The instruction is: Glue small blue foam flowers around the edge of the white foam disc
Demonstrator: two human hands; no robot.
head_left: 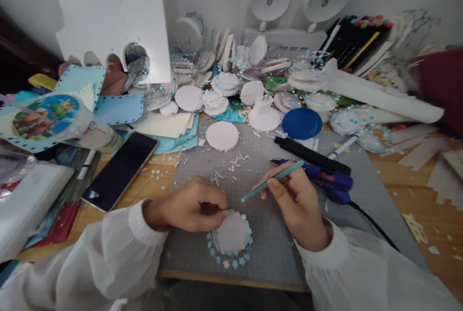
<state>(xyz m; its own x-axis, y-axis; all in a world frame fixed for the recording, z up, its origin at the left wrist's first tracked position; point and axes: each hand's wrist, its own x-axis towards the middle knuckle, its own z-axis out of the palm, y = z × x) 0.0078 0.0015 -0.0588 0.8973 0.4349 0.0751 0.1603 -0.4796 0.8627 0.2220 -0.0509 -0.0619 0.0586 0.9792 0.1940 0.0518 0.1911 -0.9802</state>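
My right hand [294,207] grips teal tweezers [275,179] like a pen. A tiny pale-blue piece [243,199] shows at their tip, above the grey cutting mat [267,243]. Thumb and forefinger of my left hand [195,205] are pinched at the upper-left edge of a white round disc [231,234]. Small blue and white flower-shaped pieces [235,263] ring the disc's lower and right edges. The tweezers' tip stays apart from the disc, a little above it. What lies right between my left fingertips is partly hidden.
Right of my right hand lies a blue glue gun [325,181] with a black cord. Behind it are a black stick-shaped tool [313,155] and a blue lid [302,123]. A phone [121,169] lies left. White discs [222,135] and paper scraps [237,160] lie further back.
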